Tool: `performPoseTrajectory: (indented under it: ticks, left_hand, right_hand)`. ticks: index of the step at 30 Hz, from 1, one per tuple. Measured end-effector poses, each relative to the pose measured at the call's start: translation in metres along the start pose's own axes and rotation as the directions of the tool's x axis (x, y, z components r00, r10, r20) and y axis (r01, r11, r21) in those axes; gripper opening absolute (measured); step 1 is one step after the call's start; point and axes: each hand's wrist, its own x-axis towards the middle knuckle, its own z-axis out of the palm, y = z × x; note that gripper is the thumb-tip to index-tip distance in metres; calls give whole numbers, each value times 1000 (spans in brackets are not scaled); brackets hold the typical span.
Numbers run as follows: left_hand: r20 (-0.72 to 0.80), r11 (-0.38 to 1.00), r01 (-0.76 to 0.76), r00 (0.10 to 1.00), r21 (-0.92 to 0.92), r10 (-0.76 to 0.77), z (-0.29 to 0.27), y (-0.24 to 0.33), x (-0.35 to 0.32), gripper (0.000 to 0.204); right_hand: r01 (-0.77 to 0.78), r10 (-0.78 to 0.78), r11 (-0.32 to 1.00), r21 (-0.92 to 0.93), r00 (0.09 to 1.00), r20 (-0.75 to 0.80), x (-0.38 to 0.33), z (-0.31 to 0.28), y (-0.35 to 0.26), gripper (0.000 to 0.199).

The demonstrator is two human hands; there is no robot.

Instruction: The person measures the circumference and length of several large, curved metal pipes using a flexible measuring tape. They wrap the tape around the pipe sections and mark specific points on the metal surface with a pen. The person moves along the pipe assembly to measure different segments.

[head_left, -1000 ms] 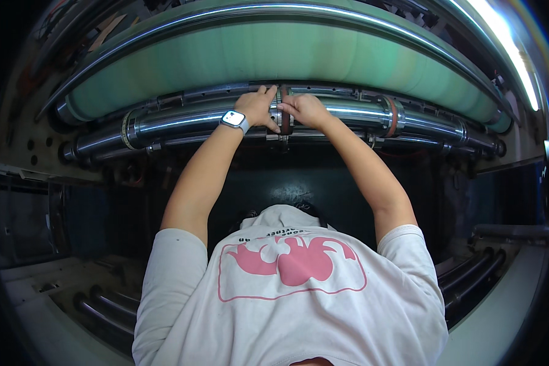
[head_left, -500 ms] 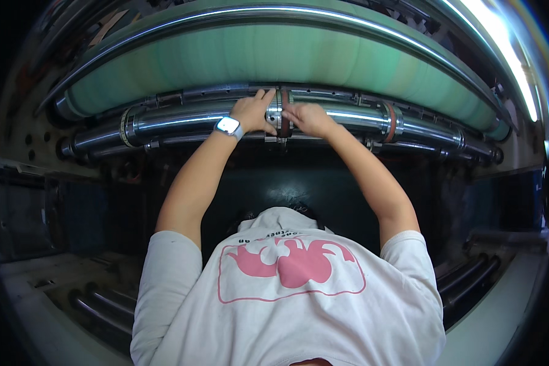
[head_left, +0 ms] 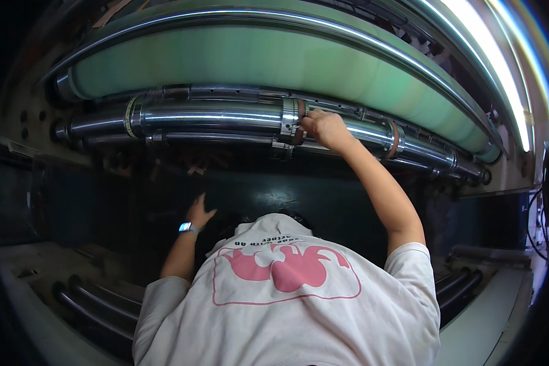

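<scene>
Right hand on collar of polished steel roller shaft.

The dark metal collar ring [head_left: 293, 120] sits mid-shaft [head_left: 213, 114], below the pale green roller [head_left: 256, 61]. Right hand [head_left: 323, 128] apparently grips it, fingers closed. Left hand [head_left: 198, 212] hangs spread and empty over the dark machine pit [head_left: 287, 189], perhaps for balance.

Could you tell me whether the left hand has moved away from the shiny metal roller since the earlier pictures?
Yes. The left hand has dropped off the shiny metal roller into the dark space below; the right hand is on the roller.
</scene>
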Motion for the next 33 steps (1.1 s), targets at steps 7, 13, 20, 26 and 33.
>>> performPoseTrajectory:
  ticks: [7,13,20,26,33]
  left_hand:
    - [207,849,501,860,-169,-467,31,-117,-72,74]
    - [286,843,489,860,-223,-423,39,-162,-35,72]
    - [263,935,287,937,-206,-230,-1,-115,20,68]
    - [323,949,283,919,-136,-228,10,-162,40,64]
    - [355,933,311,864,180,-356,11,-219,1,63]
  right_hand:
    - [18,-15,999,-51,998,65,14,-13,-5,12]
    - [65,-31,984,-165,979,201,28,-16,1,13]
    - [-65,193,957,-281,870,453,69,-22,-4,24]
    - [-835,511,484,261,512,690,-4,31,-15,55]
    - [-314,883,-162,935,377,280,17,107,-118,39]
